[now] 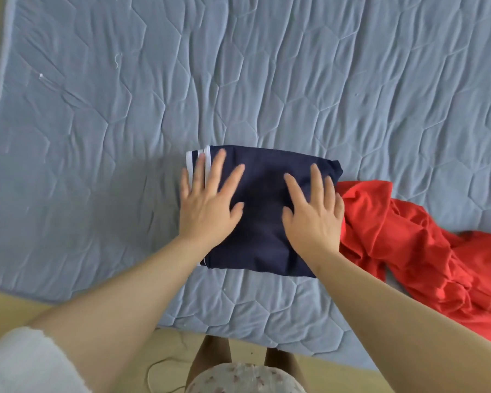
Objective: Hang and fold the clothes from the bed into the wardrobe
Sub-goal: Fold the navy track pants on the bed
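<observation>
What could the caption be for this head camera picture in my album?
Both hands, left hand and right hand, press flat on folded navy garment on the bed.

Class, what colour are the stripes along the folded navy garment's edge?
White stripes, best seen in the head view.

The person wears a white, fluffy-textured sleeve high on the left arm, its edge soft and uneven; below that edge the arm is bare down to the left hand. The right arm shows bare all the way to the right hand. A pale garment printed with small brownish flowers covers the lower body, and two bare legs emerge from it
</observation>
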The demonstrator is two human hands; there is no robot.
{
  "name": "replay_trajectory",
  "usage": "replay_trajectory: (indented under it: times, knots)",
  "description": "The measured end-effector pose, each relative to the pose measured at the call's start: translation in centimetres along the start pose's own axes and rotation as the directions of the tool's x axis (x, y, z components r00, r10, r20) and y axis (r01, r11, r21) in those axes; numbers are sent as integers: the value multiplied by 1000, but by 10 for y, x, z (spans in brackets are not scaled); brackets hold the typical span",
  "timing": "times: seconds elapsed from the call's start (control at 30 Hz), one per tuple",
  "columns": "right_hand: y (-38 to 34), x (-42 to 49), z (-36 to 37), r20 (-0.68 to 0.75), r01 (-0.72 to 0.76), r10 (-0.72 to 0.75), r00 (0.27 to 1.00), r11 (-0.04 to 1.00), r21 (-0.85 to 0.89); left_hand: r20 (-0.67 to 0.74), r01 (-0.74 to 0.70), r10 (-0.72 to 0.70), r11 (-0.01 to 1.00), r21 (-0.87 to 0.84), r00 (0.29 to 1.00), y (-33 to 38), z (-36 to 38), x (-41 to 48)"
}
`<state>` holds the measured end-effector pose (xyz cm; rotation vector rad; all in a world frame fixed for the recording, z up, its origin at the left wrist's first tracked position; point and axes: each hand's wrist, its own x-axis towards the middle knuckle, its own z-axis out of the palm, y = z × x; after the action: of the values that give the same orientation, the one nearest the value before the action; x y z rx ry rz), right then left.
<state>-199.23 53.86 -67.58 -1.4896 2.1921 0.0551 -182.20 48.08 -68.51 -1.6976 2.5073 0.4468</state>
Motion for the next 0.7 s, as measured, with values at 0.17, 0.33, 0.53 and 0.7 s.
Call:
replay_trajectory:
  times: [0.17,0.33,0.53,0.7]
  knots:
    - [-3,27,43,111,62,-57,992,997,-45,74,-36,28,993,109,997,-2,35,5]
    - [12,41,80,83,104,-98,992,992,-71,-4,-85,86,987,136,996,-9,68,12]
    - [20,50,107,16,119,-118,993,989,-92,-103,-126,151,969,210,983,-15,91,23]
    - [18,47,99,32,117,-115,993,992,-49,-35,-120,129,973,199,991,-16,82,19]
